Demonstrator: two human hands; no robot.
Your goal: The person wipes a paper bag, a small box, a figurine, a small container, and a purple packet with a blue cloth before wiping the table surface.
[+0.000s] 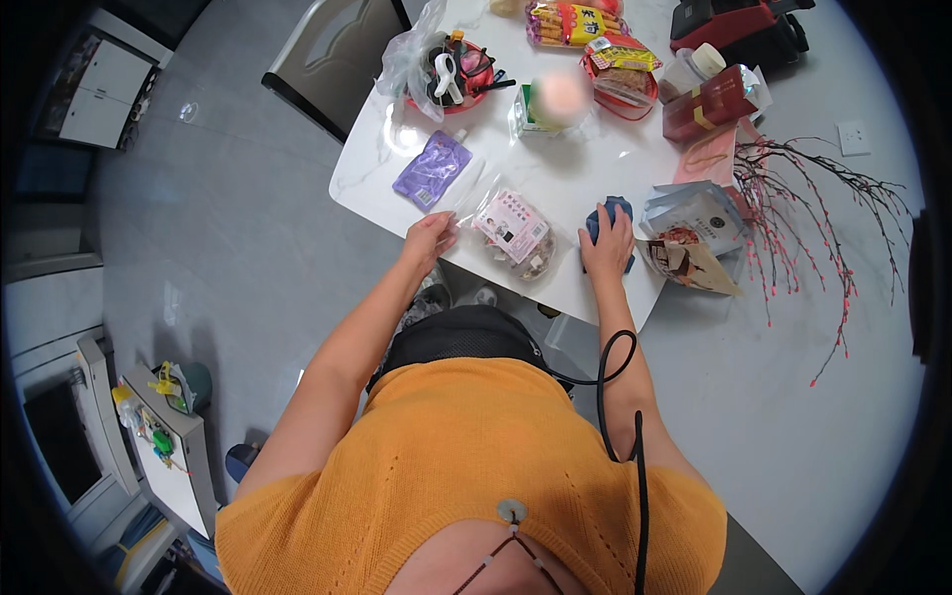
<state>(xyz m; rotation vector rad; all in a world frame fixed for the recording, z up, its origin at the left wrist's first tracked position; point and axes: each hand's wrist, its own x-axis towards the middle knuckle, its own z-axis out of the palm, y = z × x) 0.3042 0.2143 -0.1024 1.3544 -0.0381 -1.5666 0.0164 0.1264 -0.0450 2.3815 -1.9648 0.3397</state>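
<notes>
My right hand (608,248) presses a blue cloth (605,215) flat on the white table (575,169) near its front edge. My left hand (428,241) rests at the table's front edge, fingers touching the corner of a clear snack bag (513,234) with a pink label. A purple pouch (432,170) lies just beyond the left hand.
Brown and grey paper packets (691,238) lie right of the cloth, beside a branch with pink buds (803,208). Farther back stand a red basket of clips (451,74), snack packs (575,25), a red box (709,104) and a red-black device (739,25). A chair (332,59) stands at far left.
</notes>
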